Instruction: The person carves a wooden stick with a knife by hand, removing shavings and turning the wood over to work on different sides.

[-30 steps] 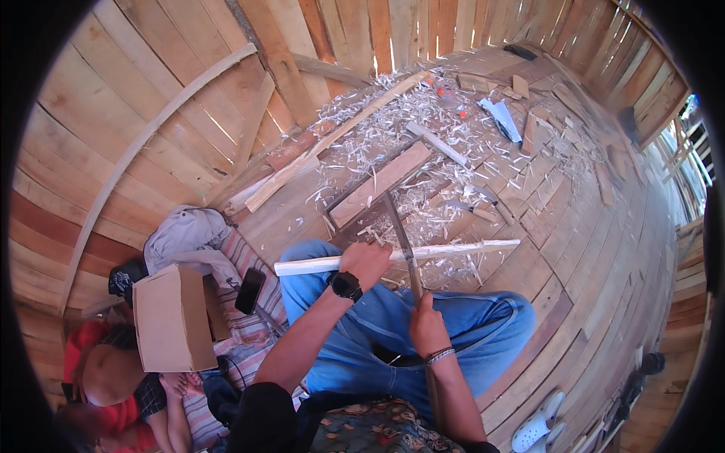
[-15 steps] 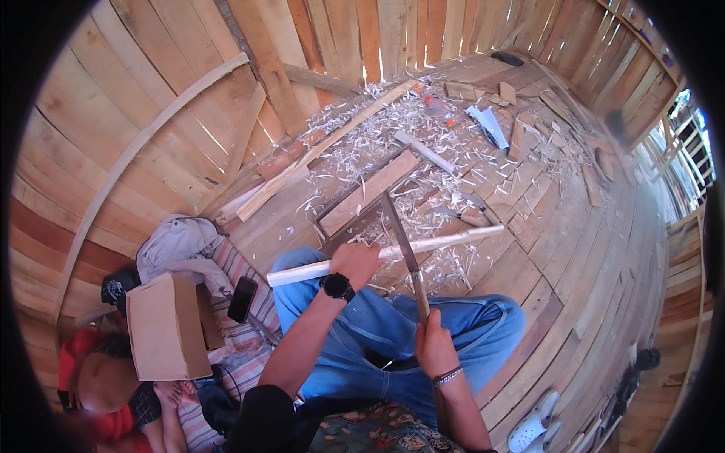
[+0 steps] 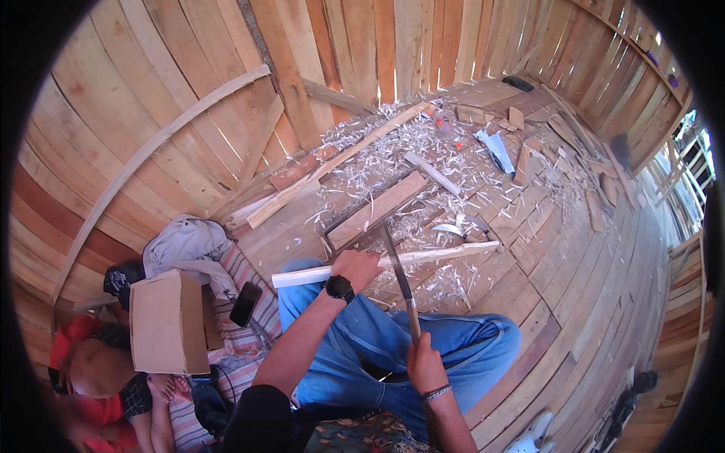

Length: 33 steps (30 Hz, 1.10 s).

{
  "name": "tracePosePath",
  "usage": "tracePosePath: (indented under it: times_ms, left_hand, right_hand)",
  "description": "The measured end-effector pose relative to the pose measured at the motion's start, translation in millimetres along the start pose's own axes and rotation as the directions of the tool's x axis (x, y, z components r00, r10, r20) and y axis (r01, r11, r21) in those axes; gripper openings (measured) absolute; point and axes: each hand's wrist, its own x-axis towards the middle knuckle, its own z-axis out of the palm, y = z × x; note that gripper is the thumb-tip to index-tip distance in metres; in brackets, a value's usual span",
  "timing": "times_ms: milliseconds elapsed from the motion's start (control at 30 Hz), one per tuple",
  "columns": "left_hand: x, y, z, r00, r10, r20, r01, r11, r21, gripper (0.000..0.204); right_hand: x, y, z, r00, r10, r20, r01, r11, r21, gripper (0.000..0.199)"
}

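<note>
Left hand [image 3: 355, 266] is wrapped tight around a pale, stripped wooden stick [image 3: 393, 261] that lies crosswise over the blue-jeaned knee [image 3: 332, 302], with a black watch [image 3: 339, 288] on that wrist. Right hand [image 3: 424, 365] is closed around the wooden handle of a long blade [image 3: 398, 273], and the dark metal runs up and away to cross the stick just right of the left fist.

For what it's worth, looks like shaving work to me, and the setup is decent: stick braced on the leg, blade angled away from the body. I'd keep the cut shallow and let the edge skim, since a steep bite will likely dig in and split the stick. The left knuckles sit very near where the blade crosses, so I'd slide that grip back toward the short end, or only push the edge away from the fist.

Loads of white shavings [image 3: 393, 151] already cover the plank floor [image 3: 574, 302] ahead, around a flat board [image 3: 374, 211] and scattered offcuts. On the person's left there's a cardboard box [image 3: 166, 321], a grey cloth [image 3: 185, 243] and a dark phone [image 3: 245, 303] on a striped mat [image 3: 253, 325].
</note>
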Motion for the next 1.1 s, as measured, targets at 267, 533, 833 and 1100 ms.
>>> tracePosePath:
  times_ms: [267, 533, 833, 1100]
  left_hand:
    - [-2, 4, 2, 1.000, -0.008, 0.011, 0.008, 1.000, 0.006, 0.028]
    - [-2, 4, 0, 1.000, -0.003, 0.031, 0.003, 1.000, 0.013, 0.028]
    - [-2, 2, 2, 1.000, 0.004, 0.013, -0.004, 1.000, 0.001, 0.028]
    - [-1, 1, 3, 1.000, 0.006, 0.016, -0.007, 1.000, 0.013, 0.029]
  right_hand:
    - [-7, -1, -3, 1.000, 0.007, 0.000, -0.007, 1.000, -0.003, 0.021]
    - [-5, 2, -2, 1.000, 0.008, -0.001, -0.008, 1.000, 0.002, 0.020]
    - [-17, 2, -8, 1.000, 0.013, -0.020, -0.012, 0.999, 0.029, 0.023]
    - [-18, 4, -6, 1.000, 0.000, -0.001, 0.000, 1.000, 0.017, 0.022]
